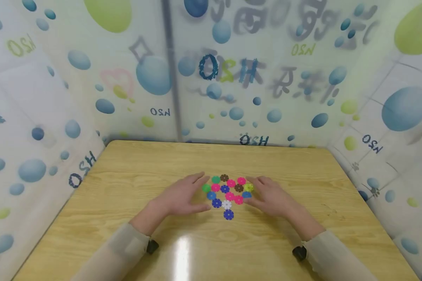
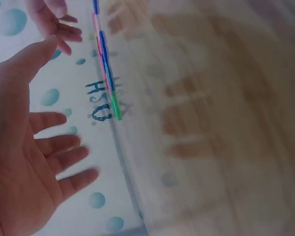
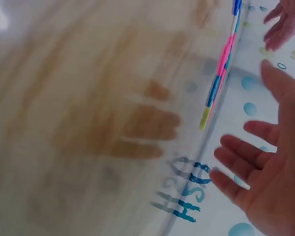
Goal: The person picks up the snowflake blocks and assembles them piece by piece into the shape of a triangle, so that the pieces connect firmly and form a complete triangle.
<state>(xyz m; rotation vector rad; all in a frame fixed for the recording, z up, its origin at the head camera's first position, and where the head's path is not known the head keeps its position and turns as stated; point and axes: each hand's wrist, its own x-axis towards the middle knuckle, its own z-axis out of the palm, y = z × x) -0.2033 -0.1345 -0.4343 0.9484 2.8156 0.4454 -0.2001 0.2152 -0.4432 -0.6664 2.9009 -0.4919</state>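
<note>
Flat notched plastic discs lie close together on the table, in pink, blue, green, brown, yellow and white. A dark blue disc point(image 1: 228, 214) is nearest the person, beside a white disc point(image 1: 226, 204). To the left of the group is the left hand point(image 1: 184, 197), fingers spread and thumb apart, with nothing in its grasp. The right hand point(image 1: 271, 198) mirrors it on the right, near a yellow disc point(image 1: 249, 187). In the left wrist view, the left hand point(image 2: 27, 142) is apart from the edge-on green disc point(image 2: 117, 109). Likewise, the right hand point(image 3: 268, 167) holds nothing in the right wrist view.
The wooden table point(image 1: 126, 168) has a glossy top that reflects light near its front. Patterned walls point(image 1: 218, 109) with blue and green ovals and lettering enclose its back and sides. Dark wrist devices point(image 1: 299, 253) sit at both sleeve cuffs.
</note>
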